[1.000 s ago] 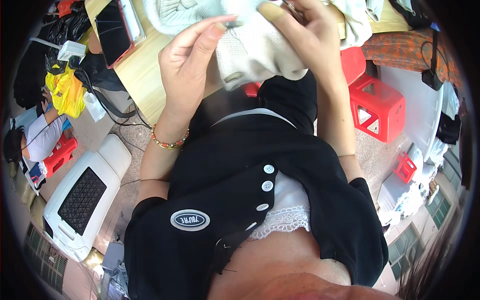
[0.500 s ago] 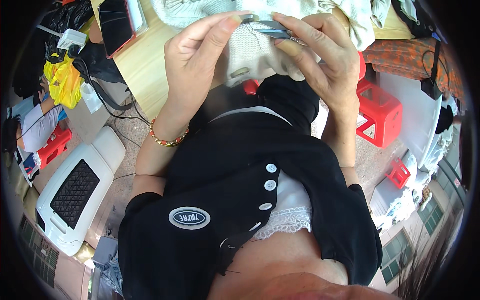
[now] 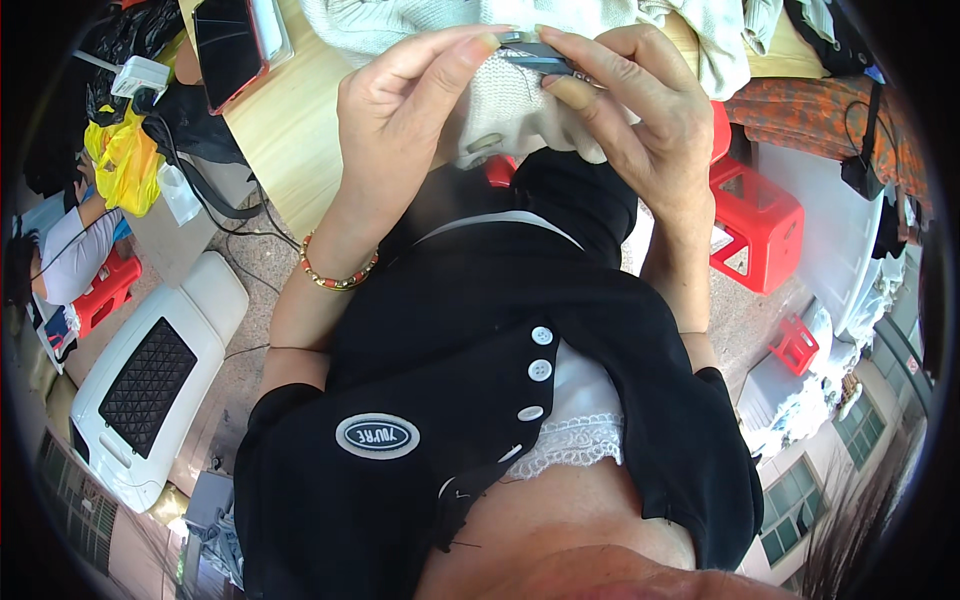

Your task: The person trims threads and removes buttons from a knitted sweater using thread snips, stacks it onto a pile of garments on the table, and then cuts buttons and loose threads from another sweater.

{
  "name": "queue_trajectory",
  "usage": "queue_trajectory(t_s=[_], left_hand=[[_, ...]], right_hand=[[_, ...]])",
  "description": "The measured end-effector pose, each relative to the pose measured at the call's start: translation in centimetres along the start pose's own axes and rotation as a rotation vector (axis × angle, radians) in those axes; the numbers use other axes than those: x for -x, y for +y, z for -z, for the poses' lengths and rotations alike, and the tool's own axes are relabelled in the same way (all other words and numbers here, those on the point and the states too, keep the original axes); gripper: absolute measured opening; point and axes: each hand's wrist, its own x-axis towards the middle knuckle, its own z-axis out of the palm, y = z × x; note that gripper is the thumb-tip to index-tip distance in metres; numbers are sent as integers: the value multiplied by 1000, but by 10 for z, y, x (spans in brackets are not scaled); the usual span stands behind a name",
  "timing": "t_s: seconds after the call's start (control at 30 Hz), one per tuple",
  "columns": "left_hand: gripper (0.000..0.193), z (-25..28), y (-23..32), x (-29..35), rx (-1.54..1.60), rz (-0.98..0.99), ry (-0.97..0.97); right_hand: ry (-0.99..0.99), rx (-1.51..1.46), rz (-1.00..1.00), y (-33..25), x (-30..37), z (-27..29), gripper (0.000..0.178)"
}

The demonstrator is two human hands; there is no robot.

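Note:
A cream knitted garment [image 3: 490, 105] hangs over the table's near edge toward my lap. My left hand [image 3: 405, 105] is closed in a pinch, thumb and forefinger on a small grey button [image 3: 512, 36] at the garment's upper part. In my right hand [image 3: 645, 105] is a pair of thread snips [image 3: 540, 58], its blades pointing left. The blade tips lie right beside the button and the left fingertips, against the knit. A thin dark thread runs down the knit below them. Another button [image 3: 484, 143] sits lower on the garment.
A phone [image 3: 228, 50] lies on the wooden table [image 3: 285, 145] at the left. Black cables, a white charger [image 3: 143, 76] and a yellow bag [image 3: 125, 160] are beyond it. Red stools [image 3: 760, 225] stand at the right. Another person's arm [image 3: 85, 245] shows far left.
My left hand has shifted slightly right, and the snips' blades have come closer to the button and left fingertips. Both hands keep their hold.

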Motion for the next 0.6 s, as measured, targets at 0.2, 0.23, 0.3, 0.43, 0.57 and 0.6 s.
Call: queue_trajectory(t_s=[0.2,0.23,0.3,0.43,0.57,0.6], left_hand=[[23,-1,-6,0,85,21,36],[23,0,-6,0,63,39,34],[23,1,-7,0,41,58,31],[23,-1,-6,-1,18,16,19],[23,-1,-3,-2,0,-6,-7],[23,-1,-3,-2,0,-5,-7]], right_hand=[[19,12,26,4,0,2,34],[21,18,14,4,0,2,34],[31,29,16,3,0,1,34],[32,19,32,5,0,-1,34],[28,16,32,5,0,-1,33],[28,27,27,4,0,-1,33]])
